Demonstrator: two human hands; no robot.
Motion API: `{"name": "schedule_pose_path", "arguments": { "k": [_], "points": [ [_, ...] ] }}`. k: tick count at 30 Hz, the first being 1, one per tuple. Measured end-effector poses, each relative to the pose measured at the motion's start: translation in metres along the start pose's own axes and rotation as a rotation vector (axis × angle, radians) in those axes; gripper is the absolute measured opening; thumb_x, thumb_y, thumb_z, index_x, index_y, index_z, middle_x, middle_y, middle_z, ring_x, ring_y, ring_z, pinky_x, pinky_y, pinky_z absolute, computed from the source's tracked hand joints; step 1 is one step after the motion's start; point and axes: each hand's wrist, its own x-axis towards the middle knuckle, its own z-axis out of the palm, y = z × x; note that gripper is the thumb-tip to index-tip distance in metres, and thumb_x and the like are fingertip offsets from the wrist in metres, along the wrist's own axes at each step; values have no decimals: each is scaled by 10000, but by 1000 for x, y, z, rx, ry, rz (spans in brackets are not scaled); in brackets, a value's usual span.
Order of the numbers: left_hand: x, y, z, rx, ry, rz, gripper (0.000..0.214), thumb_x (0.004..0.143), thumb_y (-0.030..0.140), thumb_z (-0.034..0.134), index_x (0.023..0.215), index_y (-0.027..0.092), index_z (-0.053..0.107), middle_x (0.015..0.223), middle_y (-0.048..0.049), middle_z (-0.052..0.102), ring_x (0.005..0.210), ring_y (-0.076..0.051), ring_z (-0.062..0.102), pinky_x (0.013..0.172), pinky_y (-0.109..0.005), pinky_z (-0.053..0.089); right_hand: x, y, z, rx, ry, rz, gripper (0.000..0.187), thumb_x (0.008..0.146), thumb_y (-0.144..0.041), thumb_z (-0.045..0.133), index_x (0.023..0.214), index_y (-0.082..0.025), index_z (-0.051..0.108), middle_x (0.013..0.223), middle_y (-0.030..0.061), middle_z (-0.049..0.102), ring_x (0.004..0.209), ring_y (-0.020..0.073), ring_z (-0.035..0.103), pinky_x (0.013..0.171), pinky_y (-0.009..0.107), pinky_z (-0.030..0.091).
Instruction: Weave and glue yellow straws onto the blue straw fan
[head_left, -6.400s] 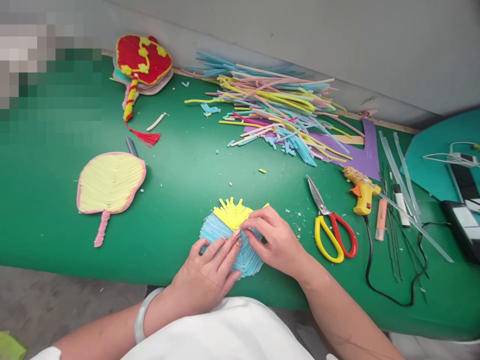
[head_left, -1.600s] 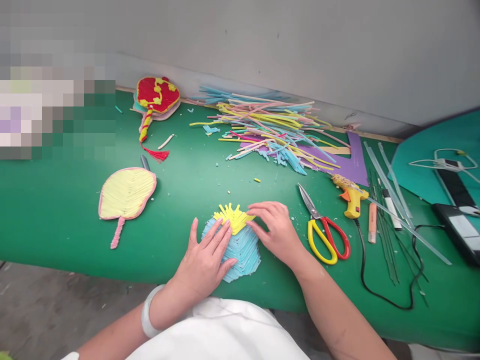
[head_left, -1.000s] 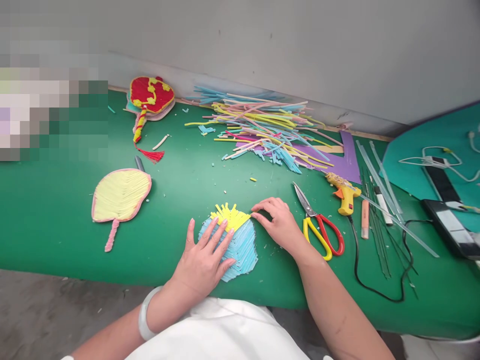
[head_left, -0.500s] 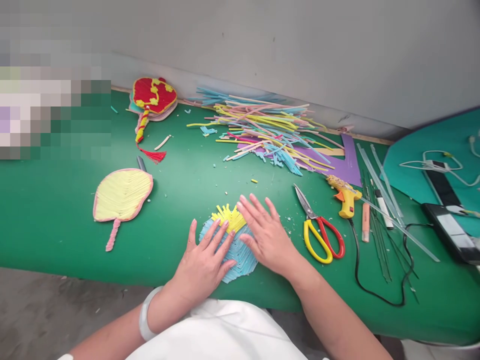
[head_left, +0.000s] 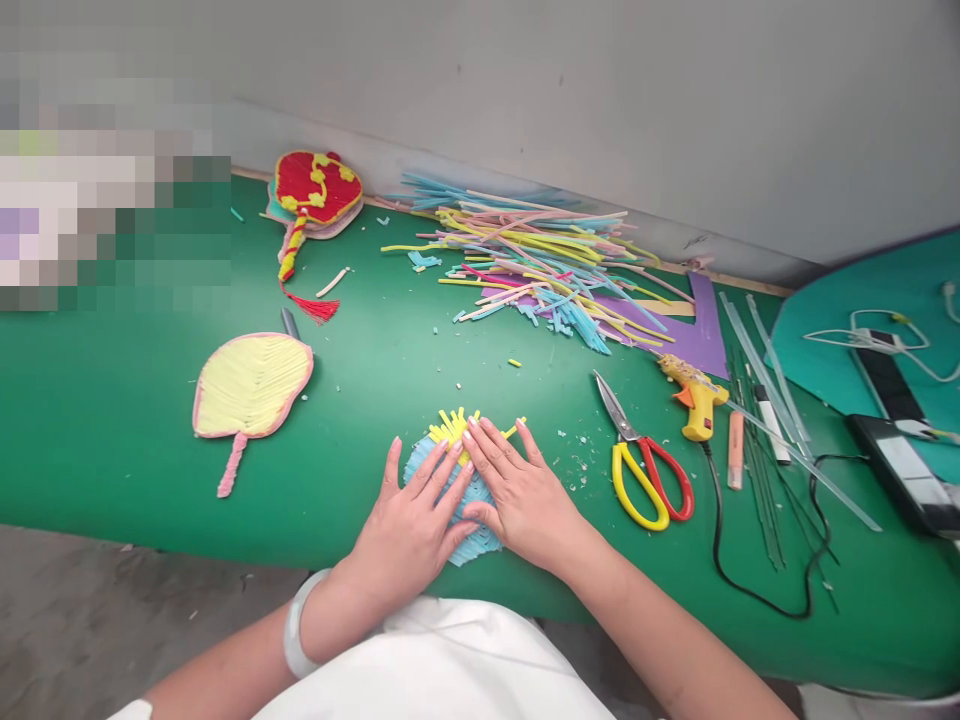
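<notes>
A blue leaf-shaped piece made of pipe cleaners [head_left: 480,542] lies flat near the table's front edge. Short yellow pipe cleaner pieces [head_left: 448,424] fan out across its upper part. My left hand [head_left: 409,515] rests on the left side with fingers spread, fingertips on the yellow pieces. Lying flat over the right side, my right hand [head_left: 521,490] has its fingers stretched out and covers part of the yellow and blue. One yellow end sticks out past its fingers. Both palms hide much of the blue piece.
Scissors [head_left: 634,460] and a yellow hot glue gun [head_left: 697,400] lie to the right, with a black cord. A heap of coloured pipe cleaners [head_left: 525,245] is at the back. A yellow leaf-shaped fan [head_left: 253,385] and a red fan [head_left: 319,188] lie on the left.
My right hand has moved left and flattened onto the yellow pieces and the blue piece, its fingertips now by those of my left hand. The left hand stays in place.
</notes>
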Motion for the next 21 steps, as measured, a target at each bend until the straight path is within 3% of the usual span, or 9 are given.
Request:
{"name": "schedule_pose_path", "arguments": {
  "k": [7,11,15,21],
  "points": [
    [1,1,-1,-12,-3,-4,508,1033,500,399,1369,163,578,1497,-128,517,1384,-257,490,1238,-567,-82,1,-1,-2,54,8,12,700,1032,-543,340,1577,-110,267,1644,98,255,1542,230,188,1266,551,40],
    [0,-1,-3,-11,-29,-5,505,1020,500,434,1388,180,565,1497,-121,522,1386,-282,485,1234,-601,-59,4,0,-5,127,41,9,728,1037,-572,273,1609,-138,151,1635,114,284,1535,243,215,1255,585,75],
    [3,-4,-9,-65,-63,-35,451,1025,439,445,1383,191,564,1463,-118,562,1409,-299,454,1226,-648,21,6,12,-11,260,218,91,693,1041,-569,103,1623,-207,-1,1652,107,254,1542,237,192,1243,592,117],
    [18,-1,-16,7,-27,-31,563,1035,404,425,1506,100,383,1589,-178,376,1511,-314,275,1229,-633,81,4,36,-14,391,482,338,572,1067,-461,82,1618,-308,115,1641,51,307,1532,224,226,1239,584,155]
  ]
}}
